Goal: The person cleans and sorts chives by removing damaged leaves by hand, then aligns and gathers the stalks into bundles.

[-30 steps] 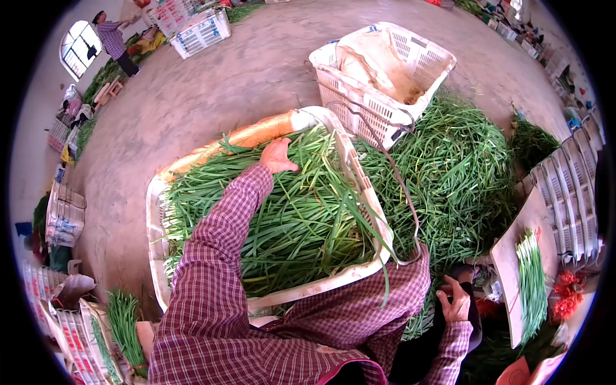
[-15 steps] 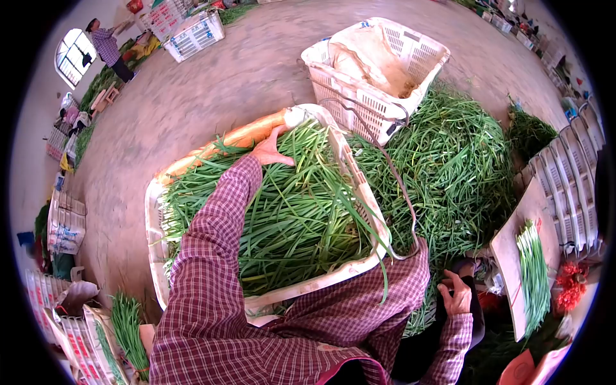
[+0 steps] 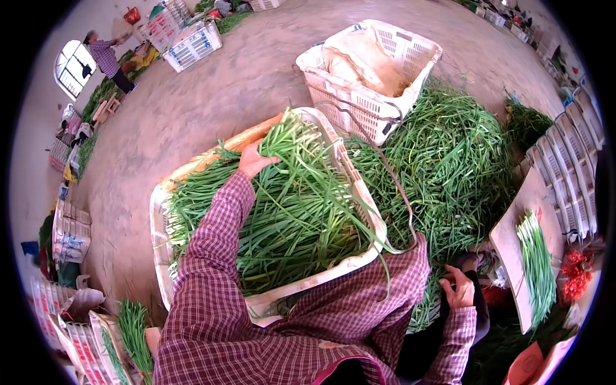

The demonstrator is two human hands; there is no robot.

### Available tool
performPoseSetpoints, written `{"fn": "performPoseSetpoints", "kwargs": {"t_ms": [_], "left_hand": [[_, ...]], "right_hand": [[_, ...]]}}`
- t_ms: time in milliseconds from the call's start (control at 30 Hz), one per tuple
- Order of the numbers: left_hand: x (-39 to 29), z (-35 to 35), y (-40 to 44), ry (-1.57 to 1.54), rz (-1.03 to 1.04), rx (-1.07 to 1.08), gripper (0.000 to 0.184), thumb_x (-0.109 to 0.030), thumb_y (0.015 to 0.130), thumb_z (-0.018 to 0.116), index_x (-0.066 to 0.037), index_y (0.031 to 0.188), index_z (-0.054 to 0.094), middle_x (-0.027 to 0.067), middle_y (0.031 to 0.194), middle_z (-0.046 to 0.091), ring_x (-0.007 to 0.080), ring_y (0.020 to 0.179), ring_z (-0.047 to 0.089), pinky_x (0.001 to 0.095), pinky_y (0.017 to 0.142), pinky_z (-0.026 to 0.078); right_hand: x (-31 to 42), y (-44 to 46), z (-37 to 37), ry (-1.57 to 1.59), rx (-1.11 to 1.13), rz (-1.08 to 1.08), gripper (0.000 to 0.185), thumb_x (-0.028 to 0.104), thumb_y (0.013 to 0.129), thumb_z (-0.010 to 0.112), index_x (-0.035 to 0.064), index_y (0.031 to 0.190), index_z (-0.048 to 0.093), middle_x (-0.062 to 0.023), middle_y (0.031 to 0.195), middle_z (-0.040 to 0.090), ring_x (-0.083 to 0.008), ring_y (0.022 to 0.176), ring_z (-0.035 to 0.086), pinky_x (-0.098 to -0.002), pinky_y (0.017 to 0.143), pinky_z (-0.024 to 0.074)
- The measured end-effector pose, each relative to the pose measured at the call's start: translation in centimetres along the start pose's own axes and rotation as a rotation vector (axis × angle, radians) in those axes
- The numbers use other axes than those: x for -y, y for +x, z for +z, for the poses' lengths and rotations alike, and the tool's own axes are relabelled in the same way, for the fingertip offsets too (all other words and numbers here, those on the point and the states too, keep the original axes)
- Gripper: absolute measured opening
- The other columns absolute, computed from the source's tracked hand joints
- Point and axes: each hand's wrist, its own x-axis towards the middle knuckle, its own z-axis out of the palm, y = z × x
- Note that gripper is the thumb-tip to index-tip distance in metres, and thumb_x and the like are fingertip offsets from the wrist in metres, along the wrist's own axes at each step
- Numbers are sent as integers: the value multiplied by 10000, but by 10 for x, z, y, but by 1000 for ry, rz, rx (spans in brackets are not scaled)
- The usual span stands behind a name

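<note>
A white plastic crate [image 3: 159, 256] in front of me holds long green garlic chives [image 3: 301, 237], lying in a loose layer. My left hand [image 3: 256, 160] is at the crate's far side, closed round a bunch of chives [image 3: 292, 138] whose pale ends point up toward the far corner. The bunch's leaves trail down over the others. Down at the right, my right hand [image 3: 459, 289] rests by my knee, fingers loosely bent and apart, with nothing seen in it. Nearby is a board [image 3: 513, 256] bearing a bundle of chives [image 3: 536, 266].
A large heap of chives [image 3: 449, 167] spreads to the right. Beyond it stands a second white crate [image 3: 359, 96] with a sack and a long metal hook [image 3: 391, 173]. Stacked crates [image 3: 564, 173] and red ties [image 3: 576, 273] are at right. Another person [image 3: 106, 58] stands far left.
My left hand has closed on a bunch of chives and lifted its pale ends at the crate's far corner, shifting slightly left. My right hand stays about where it was.
</note>
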Motion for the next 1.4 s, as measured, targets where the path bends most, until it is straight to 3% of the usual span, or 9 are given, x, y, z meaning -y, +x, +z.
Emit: {"fn": "performPoseSetpoints", "kwargs": {"t_ms": [167,467,700,767,933,1000,1133,1267,1400], "left_hand": [[-21,-43,-37,-360,-159,-17,451,-77,675,770,-60,1105,634,6,1026,661,117,946,591,293,890,450],[-19,-47,-52,-325,-120,-67,398,-22,680,727,-54,1068,643,-12,989,661,106,929,584,290,873,445],[-2,-52,-55,-403,-68,-84,359,-21,696,740,-45,1040,643,-11,951,664,89,873,592,285,819,468],[-5,-51,-57,-433,-53,-88,373,-36,694,758,-39,1047,637,-10,952,659,85,871,588,283,810,473],[-13,-52,-60,-406,-48,-87,326,-11,768,698,-28,1081,608,7,959,645,93,858,608,271,777,519],[-12,-52,-61,-384,-30,-70,308,-17,796,674,-28,1093,595,18,962,642,105,851,622,266,738,545],[9,-56,-56,-493,-89,30,425,-16,729,721,-14,1128,577,16,986,639,107,870,612,290,777,540],[14,-54,-55,-458,-40,71,518,-24,671,776,-11,1148,574,8,1020,643,77,903,574,272,875,461],[1,-52,-57,-242,-2,54,595,-35,648,798,-12,1191,556,21,1055,643,97,953,571,286,892,460]], "right_hand": [[15,23,-8,-5,-56,-75,323,86,759,653,3,1068,603,-140,807,673,-265,711,662,-337,665,523],[150,132,48,414,-31,-224,499,259,852,627,-1,1250,480,-226,1052,638,-311,959,645,-380,863,513],[204,233,203,864,168,-2,597,354,916,497,-61,1328,376,-253,1343,432,-305,1267,414,-368,1060,319],[188,270,258,739,85,137,624,425,915,481,9,1367,372,-170,1266,498,-260,1070,527,-331,802,507],[204,310,290,803,13,199,702,533,895,460,11,1359,391,-162,1300,483,-263,1081,526,-310,761,506],[225,313,285,930,65,349,811,617,880,388,-75,1302,426,-258,1347,421,-364,1285,357,-370,1080,240],[252,318,274,978,100,388,898,699,847,356,-93,1254,476,-246,1289,491,-333,1237,430,-366,1046,292],[274,314,274,1060,-78,32,612,487,912,468,-55,1187,542,-212,1124,587,-269,1122,507,-326,987,357],[268,330,318,1203,-248,-83,497,330,958,434,-13,1316,412,-172,1268,484,-231,1193,430,-324,1029,308]]}}
